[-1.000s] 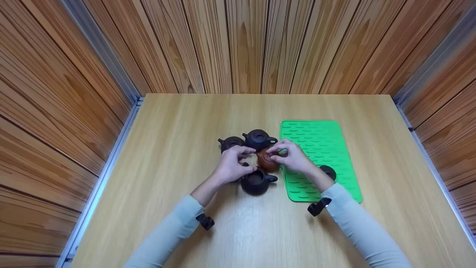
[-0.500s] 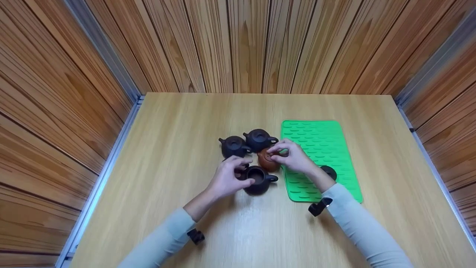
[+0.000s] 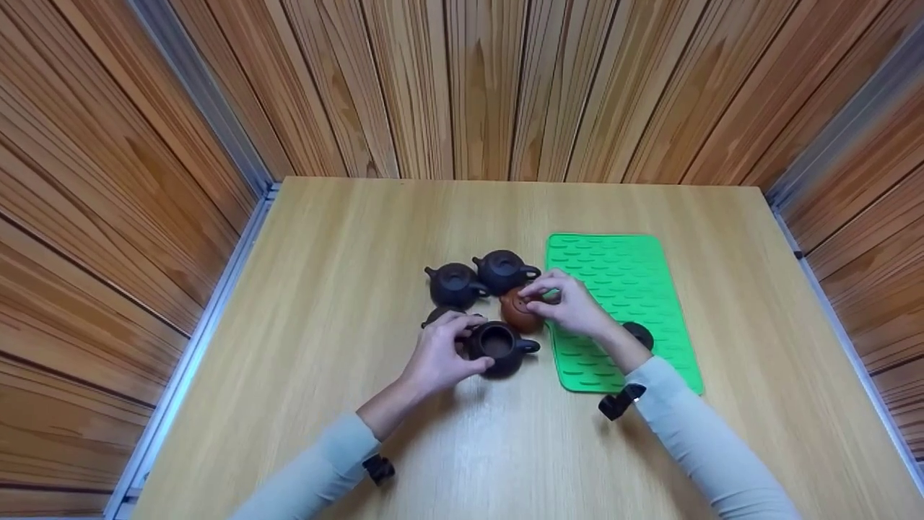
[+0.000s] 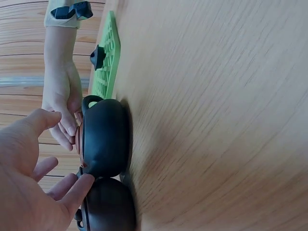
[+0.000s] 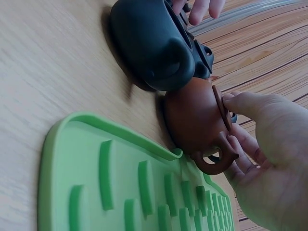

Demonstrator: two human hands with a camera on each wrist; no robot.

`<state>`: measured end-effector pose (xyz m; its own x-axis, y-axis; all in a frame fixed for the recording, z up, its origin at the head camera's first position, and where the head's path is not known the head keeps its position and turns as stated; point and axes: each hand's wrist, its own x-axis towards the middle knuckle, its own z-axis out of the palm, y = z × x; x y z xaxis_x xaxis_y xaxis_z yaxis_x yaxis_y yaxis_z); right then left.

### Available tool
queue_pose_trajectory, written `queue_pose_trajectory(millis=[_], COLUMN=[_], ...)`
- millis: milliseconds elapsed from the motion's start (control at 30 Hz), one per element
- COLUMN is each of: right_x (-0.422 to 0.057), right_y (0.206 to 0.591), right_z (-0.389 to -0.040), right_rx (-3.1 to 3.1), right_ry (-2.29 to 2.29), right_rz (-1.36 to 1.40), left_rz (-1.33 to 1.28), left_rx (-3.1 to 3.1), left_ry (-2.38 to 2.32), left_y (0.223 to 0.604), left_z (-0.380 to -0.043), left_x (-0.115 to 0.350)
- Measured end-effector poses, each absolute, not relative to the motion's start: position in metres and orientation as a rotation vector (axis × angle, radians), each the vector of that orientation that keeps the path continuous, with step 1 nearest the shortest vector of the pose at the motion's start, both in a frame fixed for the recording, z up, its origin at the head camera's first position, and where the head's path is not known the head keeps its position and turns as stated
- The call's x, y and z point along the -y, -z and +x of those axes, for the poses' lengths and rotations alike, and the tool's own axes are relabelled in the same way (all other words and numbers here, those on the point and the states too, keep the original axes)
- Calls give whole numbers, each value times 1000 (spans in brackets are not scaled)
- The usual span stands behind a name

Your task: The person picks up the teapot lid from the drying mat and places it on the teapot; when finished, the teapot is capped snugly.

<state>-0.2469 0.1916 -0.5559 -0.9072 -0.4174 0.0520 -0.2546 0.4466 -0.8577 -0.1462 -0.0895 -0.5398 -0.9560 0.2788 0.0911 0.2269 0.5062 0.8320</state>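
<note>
Several small teapots stand clustered on the table. One dark teapot [image 3: 499,365] at the front has no lid, and its inside shows. My left hand [image 3: 442,355] reaches around its left side, thumb near the rim, fingers spread over the spout side. In the left wrist view that hand's fingers are loose and one fingertip is at the spout. My right hand [image 3: 567,303] is at the brown teapot [image 5: 192,115]; thumb and fingers pinch its lid [image 5: 221,107], which sits on the pot. The fingertips are partly hidden. A dark lid [image 3: 638,334] lies on the green mat [image 3: 613,267].
Two dark teapots, one at back left [image 3: 453,284] and one at back right [image 3: 501,269], have lids on. Another dark teapot [image 3: 439,315] is partly covered by my left hand. Wooden panel walls [image 3: 476,94] enclose the table [image 3: 346,253].
My left hand has drawn back toward me from the middle of the cluster to the lidless teapot, uncovering the back left teapot. My right hand stays at the brown teapot.
</note>
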Motion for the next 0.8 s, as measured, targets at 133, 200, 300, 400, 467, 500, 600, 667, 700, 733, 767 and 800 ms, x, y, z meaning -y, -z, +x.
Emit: queue_pose_trajectory(millis=[133, 200, 300, 400, 467, 500, 600, 667, 700, 733, 767, 800], right_x=[-192, -193, -192, -192, -192, -192, -193, -194, -195, -196, -197, -199], right_y=[557, 557, 556, 555, 554, 553, 551, 550, 550, 550, 550, 550], right_z=[-247, -246, -247, -247, -247, -246, -246, -246, -247, -247, -247, -247], right_rx=[-2520, -2522, -2529, -2531, -2531, -2532, -2524, -2513, -2505, -2496, -2489, -2483], right_ry=[1465, 1468, 1465, 1456, 1450, 1446, 1441, 1433, 1429, 1428, 1426, 1425], right_rz=[-614, -616, -621, -608, -599, -596, -606, -620, -627, -630, -632, -637], left_rz=[441, 438, 434, 454, 463, 471, 470, 467, 469, 474, 478, 484], left_rx=[-2665, -2653, -2655, -2681, -2685, -2686, -2702, -2717, -2729, -2742, -2748, -2755], left_ry=[-1497, -1509, -1495, -1467, -1466, -1467, -1453, -1432, -1418, -1403, -1392, -1380], left_y=[542, 543, 545, 548, 550, 551, 553, 556, 557, 558, 559, 560], left_z=[-145, -145, -144, -142, -141, -141, -139, -138, -137, -136, -136, -135], left_x=[89, 89, 89, 89, 89, 89, 88, 87, 86, 85, 85, 84])
